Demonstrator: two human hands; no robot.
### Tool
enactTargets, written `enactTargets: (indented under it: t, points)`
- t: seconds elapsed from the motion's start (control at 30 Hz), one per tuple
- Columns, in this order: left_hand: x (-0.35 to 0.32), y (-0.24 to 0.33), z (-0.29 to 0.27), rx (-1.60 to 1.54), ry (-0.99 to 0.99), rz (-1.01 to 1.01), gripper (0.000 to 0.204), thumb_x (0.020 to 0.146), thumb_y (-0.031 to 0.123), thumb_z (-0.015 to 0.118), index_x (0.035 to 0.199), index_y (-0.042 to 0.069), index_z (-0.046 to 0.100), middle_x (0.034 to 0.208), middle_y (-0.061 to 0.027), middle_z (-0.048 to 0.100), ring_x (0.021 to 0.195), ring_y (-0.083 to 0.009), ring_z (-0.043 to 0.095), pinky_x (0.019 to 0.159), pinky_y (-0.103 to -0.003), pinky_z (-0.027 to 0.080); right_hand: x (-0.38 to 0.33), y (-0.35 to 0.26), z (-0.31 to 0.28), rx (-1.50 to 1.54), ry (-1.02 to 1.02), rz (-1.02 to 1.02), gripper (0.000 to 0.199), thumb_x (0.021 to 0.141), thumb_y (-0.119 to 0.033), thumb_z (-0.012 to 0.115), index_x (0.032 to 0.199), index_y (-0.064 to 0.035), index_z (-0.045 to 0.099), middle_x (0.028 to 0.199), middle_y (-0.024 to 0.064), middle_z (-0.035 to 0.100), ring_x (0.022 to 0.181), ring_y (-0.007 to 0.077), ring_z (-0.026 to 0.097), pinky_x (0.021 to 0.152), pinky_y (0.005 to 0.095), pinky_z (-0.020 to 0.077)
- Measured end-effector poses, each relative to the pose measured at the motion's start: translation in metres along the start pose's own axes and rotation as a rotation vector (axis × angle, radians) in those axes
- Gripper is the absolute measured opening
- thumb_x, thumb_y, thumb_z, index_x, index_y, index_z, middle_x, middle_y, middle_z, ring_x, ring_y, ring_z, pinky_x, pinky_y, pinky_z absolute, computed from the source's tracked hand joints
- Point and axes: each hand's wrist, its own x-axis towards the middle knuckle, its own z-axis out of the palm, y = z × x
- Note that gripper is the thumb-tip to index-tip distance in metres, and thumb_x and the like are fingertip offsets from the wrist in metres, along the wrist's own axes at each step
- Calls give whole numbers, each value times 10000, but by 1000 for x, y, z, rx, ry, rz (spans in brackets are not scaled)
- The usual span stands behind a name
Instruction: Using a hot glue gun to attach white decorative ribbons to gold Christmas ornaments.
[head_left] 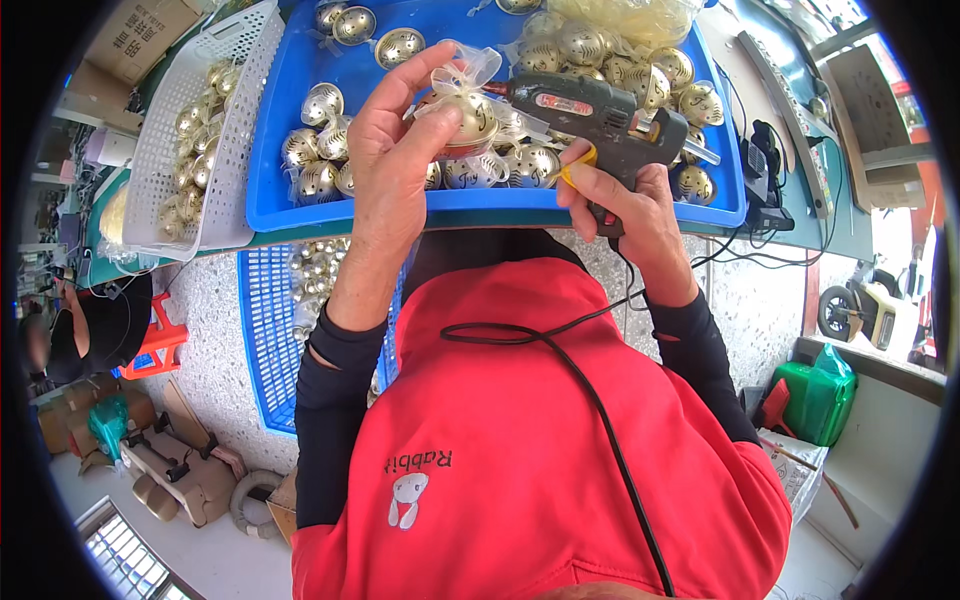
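My left hand (395, 145) grips a gold bell (476, 124) with dark lettering and a sheer whitish ribbon bow (472, 70) on top. In my right hand (645, 210) is a dark hot glue gun (600, 118), its nozzle pointing left and reaching the bow. Whether the tip touches the ribbon I cannot tell. A small yellow ribbon loop (574, 168) is pinched between the right thumb and finger beside the gun's handle. Both hands are above a blue tray (268, 175) holding several more gold bells (318, 180) with sheer ribbons.
A white perforated basket (225, 215) of gold bells stands left of the tray. Below the table edge is a blue crate (262, 340) with more bells. The gun's black cable (590, 375) loops across my red apron (500, 470). Black adapters (765, 180) and cords lie at the right.
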Motion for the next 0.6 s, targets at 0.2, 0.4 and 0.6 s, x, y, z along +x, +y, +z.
enactTargets:
  t: [0.2,0.4,0.6]
  points:
    - [1,4,2,-29,-5,-19,420,828,36,528,1245,19,488,1030,-60,552,900,-141,609,718,-304,577,2,1,4,-7,10,-41,201,839,-148,593,969,4,576,689,80,601,458,99,485,442,229,366]
    - [2,0,-1,27,10,13,447,829,73,512,1269,25,457,1077,-127,574,924,-184,611,695,-364,582,3,-1,7,-32,-21,-19,197,850,-163,586,957,1,567,682,73,591,459,97,488,438,219,361]
    - [-1,-4,-4,-31,68,83,400,819,22,535,1211,51,465,1022,-74,532,877,-152,609,657,-307,590,5,-2,11,59,-44,63,219,858,-200,598,974,-18,560,672,67,559,449,108,482,412,232,364]
